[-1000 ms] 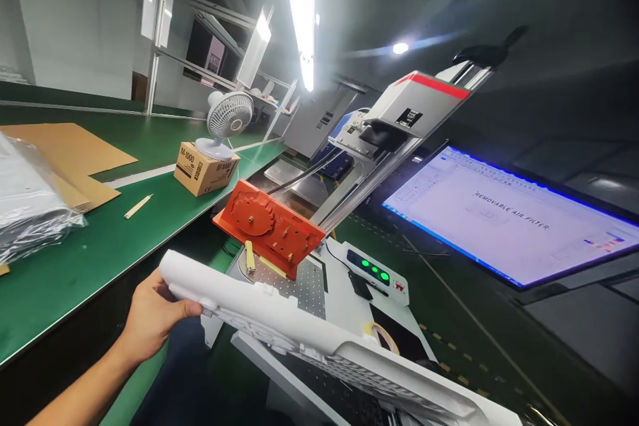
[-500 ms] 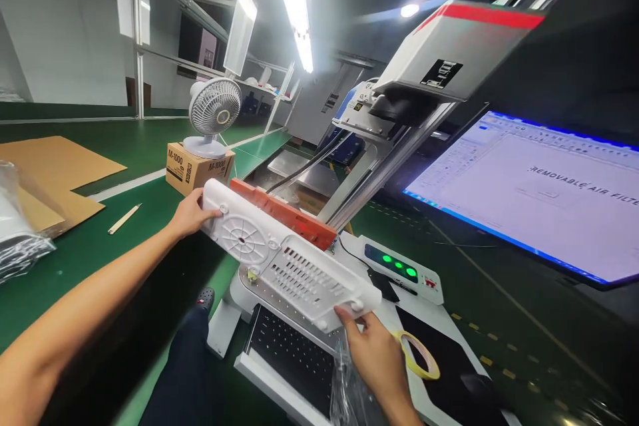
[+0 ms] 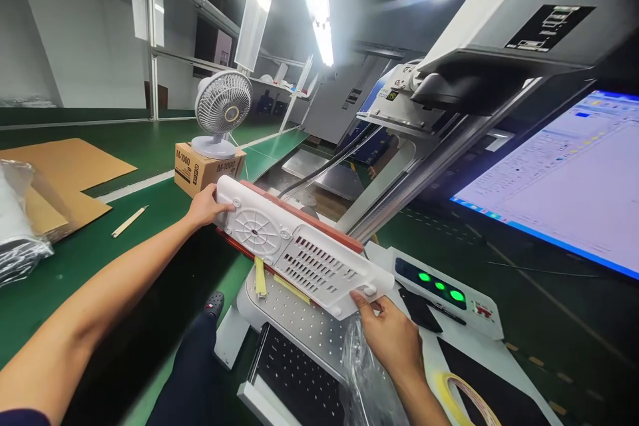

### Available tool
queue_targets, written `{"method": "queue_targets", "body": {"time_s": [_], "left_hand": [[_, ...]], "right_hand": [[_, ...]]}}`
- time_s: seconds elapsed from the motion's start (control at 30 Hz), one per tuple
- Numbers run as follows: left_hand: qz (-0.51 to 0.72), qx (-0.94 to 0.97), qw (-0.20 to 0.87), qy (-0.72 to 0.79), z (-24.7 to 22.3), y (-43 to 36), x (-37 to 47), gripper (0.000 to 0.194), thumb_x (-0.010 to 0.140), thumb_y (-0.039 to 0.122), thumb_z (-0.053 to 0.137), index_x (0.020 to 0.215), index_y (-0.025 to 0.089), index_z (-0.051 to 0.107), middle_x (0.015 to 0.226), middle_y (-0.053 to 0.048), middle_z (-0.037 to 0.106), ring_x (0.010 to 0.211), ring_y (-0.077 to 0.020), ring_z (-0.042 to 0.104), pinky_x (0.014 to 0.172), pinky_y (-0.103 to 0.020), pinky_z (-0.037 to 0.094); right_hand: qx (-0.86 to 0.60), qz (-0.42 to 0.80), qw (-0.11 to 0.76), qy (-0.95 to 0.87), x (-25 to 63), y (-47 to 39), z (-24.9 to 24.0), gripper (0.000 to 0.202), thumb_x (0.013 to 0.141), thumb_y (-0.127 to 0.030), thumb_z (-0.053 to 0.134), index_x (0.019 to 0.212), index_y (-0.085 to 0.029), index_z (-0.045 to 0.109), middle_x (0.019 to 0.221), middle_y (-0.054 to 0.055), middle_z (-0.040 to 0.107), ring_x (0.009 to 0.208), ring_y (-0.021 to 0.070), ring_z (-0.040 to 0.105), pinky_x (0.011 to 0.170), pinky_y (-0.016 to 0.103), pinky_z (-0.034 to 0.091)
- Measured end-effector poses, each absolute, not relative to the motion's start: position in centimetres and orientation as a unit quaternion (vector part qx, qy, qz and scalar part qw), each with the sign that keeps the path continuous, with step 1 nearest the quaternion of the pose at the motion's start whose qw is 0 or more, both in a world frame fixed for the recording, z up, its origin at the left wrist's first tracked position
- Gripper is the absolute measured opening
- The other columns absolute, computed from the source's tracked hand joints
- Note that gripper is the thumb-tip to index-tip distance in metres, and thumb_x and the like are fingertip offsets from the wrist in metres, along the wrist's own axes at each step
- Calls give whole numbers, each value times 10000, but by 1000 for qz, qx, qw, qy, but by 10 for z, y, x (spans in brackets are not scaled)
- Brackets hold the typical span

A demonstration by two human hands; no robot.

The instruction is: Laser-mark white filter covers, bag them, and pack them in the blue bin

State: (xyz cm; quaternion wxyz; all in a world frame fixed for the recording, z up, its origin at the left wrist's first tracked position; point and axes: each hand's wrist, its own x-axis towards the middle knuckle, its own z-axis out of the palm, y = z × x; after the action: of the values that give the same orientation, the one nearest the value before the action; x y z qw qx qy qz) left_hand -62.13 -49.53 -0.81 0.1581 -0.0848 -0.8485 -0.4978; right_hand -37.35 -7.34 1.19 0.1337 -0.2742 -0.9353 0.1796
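Observation:
Both of my hands hold a white plastic panel (image 3: 309,258) with a round spoked recess at its left and rows of vent slots at its right. My left hand (image 3: 207,206) grips the upper left end, thumb on the front face. At the lower right end, my right hand (image 3: 389,329) pinches the edge. Directly behind the panel shows a red-orange fixture (image 3: 319,223), mostly hidden. Beneath them lies a perforated metal plate (image 3: 284,306) with a strip of yellow tape (image 3: 260,277) on it. Whether the panel's back touches the fixture I cannot tell.
The machine head (image 3: 504,33) overhangs at the upper right. A monitor (image 3: 564,186), a control box with green lights (image 3: 449,293) and a tape roll (image 3: 464,399) are at right. A fan (image 3: 224,106) stands on a carton (image 3: 192,170). Clear plastic film (image 3: 364,373) hangs near my right wrist.
The panel now lies close against the red-orange fixture, covering more of it, and the metal plate shows more below. The view has shifted, so the machine head appears larger and nearer.

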Motion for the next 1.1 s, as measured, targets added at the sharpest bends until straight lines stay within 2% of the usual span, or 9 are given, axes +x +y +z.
{"method": "queue_targets", "body": {"time_s": [0.13,0.27,0.37,0.53,0.63,0.73,0.9,1.1], "left_hand": [[-478,-86,160,-859,-1,-492,-621,744,663,547,970,1243,193,668,1183,-105,781,1039,-327,713,839,-399,532],[-463,-75,160,-869,6,-487,-619,742,682,511,968,1278,185,669,1187,-105,779,1047,-326,711,844,-398,522],[-463,-68,163,-869,9,-485,-618,789,681,510,963,1326,178,653,1200,-118,777,1064,-341,712,868,-412,534],[-448,-84,189,-869,11,-483,-616,954,683,497,960,1506,223,562,1396,-129,730,1238,-375,683,1001,-453,536],[-456,-80,190,-866,5,-483,-614,992,696,545,947,1549,245,541,1371,-116,744,1231,-376,690,1000,-457,540],[-467,-81,197,-858,-1,-482,-611,954,736,583,911,1563,290,538,1319,-81,766,1154,-351,713,949,-433,550],[-453,-97,205,-862,3,-481,-609,858,749,577,882,1502,292,584,1273,-51,772,1082,-326,716,870,-389,539],[-469,-126,200,-851,-2,-480,-608,849,823,555,818,1566,313,485,1347,-47,740,1135,-326,701,924,-393,533]], "right_hand": [[-273,195,138,-932,-377,-68,9,493,862,-708,469,847,-278,711,724,91,709,675,291,584,666,379,384],[-275,229,151,-921,-384,-64,10,478,866,-687,500,890,-271,733,838,105,761,755,301,620,707,379,414],[-265,237,162,-920,-389,-60,8,453,877,-655,533,928,-264,757,894,104,791,787,302,640,729,379,416],[-258,256,188,-912,-394,-56,3,462,911,-631,555,1037,-255,791,990,97,822,815,292,670,734,367,417],[-261,253,187,-913,-397,-56,3,438,914,-616,564,1001,-249,788,964,98,819,791,286,663,718,364,418],[-261,250,192,-913,-399,-55,2,414,922,-595,576,1003,-243,779,933,93,812,757,276,653,699,357,414],[-245,266,191,-913,-397,-51,-4,411,963,-594,582,1107,-258,771,1029,71,824,886,283,706,750,341,432],[-253,247,168,-920,-395,-54,0,366,1018,-534,576,1183,-258,752,1071,66,820,919,272,707,746,324,407]]}}
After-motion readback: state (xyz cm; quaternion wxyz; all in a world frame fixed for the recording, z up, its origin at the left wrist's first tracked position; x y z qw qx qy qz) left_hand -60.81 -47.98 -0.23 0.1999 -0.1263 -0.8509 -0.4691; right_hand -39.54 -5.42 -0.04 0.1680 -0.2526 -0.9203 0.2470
